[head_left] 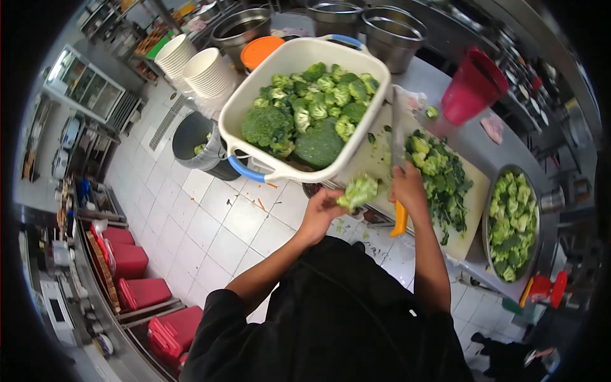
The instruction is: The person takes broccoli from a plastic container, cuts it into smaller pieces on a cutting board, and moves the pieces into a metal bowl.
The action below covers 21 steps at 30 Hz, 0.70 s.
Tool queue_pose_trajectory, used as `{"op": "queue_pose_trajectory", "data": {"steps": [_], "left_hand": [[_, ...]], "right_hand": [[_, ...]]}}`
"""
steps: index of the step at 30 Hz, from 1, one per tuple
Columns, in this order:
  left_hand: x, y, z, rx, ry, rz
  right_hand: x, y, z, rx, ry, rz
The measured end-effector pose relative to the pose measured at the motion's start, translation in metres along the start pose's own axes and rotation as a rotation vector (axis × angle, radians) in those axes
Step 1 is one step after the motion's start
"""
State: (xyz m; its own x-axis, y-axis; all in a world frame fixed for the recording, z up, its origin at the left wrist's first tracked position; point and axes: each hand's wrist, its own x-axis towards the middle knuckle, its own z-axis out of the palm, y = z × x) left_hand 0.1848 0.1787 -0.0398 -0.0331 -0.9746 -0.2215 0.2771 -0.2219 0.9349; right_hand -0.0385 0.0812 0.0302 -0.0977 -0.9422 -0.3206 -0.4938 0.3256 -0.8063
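Pinched in my left hand is a pale green broccoli piece, slightly blurred, in front of the cutting board's near edge. My right hand grips a knife by its yellow-orange handle, blade pointing away from me. Beneath the knife lies a cutting board with a heap of cut broccoli and leaves on its right side. Left of the board, a white basin with blue handles holds broccoli heads and florets. A metal bowl full of cut florets stands at the right.
Behind the board stands a red bucket near a pink cloth. Metal pots line the back. Stacked white containers and a grey bin are at left. Red lidded bins sit lower left; scraps lie on the tiled floor.
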Motion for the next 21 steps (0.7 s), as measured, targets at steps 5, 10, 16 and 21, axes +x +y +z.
{"op": "queue_pose_trajectory", "data": {"steps": [5, 10, 16, 21], "left_hand": [[-0.046, -0.023, -0.104, -0.342, 0.232, -0.382], [-0.056, -0.079, -0.271, -0.404, 0.445, -0.336], [0.017, -0.032, -0.478, -0.37, 0.68, 0.172], [0.067, 0.129, -0.504, -0.234, 0.917, 0.321]], "right_hand": [[-0.004, -0.009, -0.017, 0.256, 0.059, 0.062], [-0.007, -0.028, -0.026, 0.327, 0.101, 0.084], [-0.011, -0.044, -0.009, 0.315, 0.169, 0.082], [-0.022, -0.05, -0.004, 0.338, 0.213, 0.124]]}}
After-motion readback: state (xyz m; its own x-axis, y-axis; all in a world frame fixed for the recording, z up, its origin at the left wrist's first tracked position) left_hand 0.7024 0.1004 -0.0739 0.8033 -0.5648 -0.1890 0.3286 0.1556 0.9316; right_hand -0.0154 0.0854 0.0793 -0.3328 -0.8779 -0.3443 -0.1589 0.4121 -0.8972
